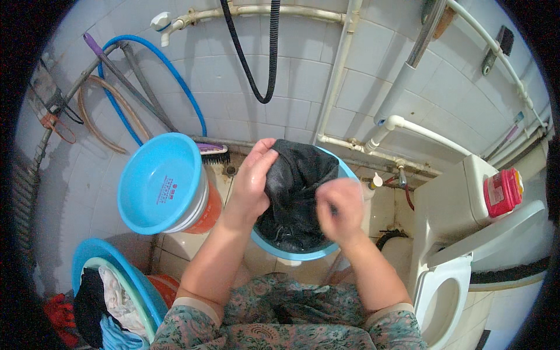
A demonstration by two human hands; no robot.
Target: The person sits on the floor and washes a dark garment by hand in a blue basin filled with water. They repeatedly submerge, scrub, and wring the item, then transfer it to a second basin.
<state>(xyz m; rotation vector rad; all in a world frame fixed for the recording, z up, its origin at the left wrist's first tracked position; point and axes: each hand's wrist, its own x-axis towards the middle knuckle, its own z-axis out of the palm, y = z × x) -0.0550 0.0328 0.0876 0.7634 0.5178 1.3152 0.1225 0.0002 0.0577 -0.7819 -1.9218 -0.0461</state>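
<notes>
Status: in progress, est. Black cloth (294, 189) is in & partly above round blue basin (289, 254), not set aside. Clothes pile (116, 294) in blue tub (131, 271), lower L, no hand on it; done or pending, can't tell. L hand (249, 186): fingers gripping cloth's upper edge. R hand (340, 210): blurred, fingers curled, grip unconfirmed. Mat'ls: cloth limp, creased, wet-looking; basin smooth, prob. plastic.
</notes>
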